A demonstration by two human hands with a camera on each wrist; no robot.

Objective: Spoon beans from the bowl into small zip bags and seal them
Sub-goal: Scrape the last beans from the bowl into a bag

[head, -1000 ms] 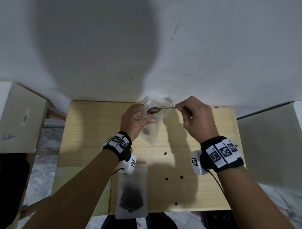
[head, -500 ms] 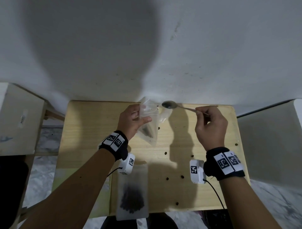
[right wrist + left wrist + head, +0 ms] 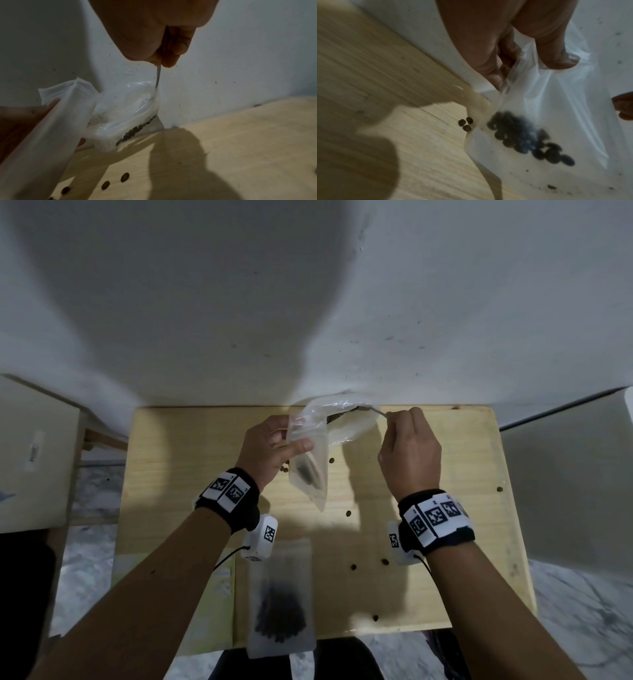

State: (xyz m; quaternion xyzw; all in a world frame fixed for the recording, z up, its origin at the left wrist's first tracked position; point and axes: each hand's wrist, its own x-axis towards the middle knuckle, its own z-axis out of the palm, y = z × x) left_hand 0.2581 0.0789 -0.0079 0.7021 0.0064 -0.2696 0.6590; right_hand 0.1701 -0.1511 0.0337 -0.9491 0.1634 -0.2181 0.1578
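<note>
Head view: the left hand (image 3: 270, 446) pinches a part-filled zip bag (image 3: 308, 470) open, while the right hand (image 3: 409, 453) grips a spoon (image 3: 376, 411) dipped in the clear bowl (image 3: 349, 424) of beans at the tabletop's (image 3: 462, 474) back edge. One filled bag (image 3: 281, 601) lies near; this one needs more beans and sealing, and several strays dot the tabletop.

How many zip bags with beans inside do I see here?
2. One zip bag hangs from the left hand, above the table. The other bag lies flat at the near edge. More may be out of view.
</note>
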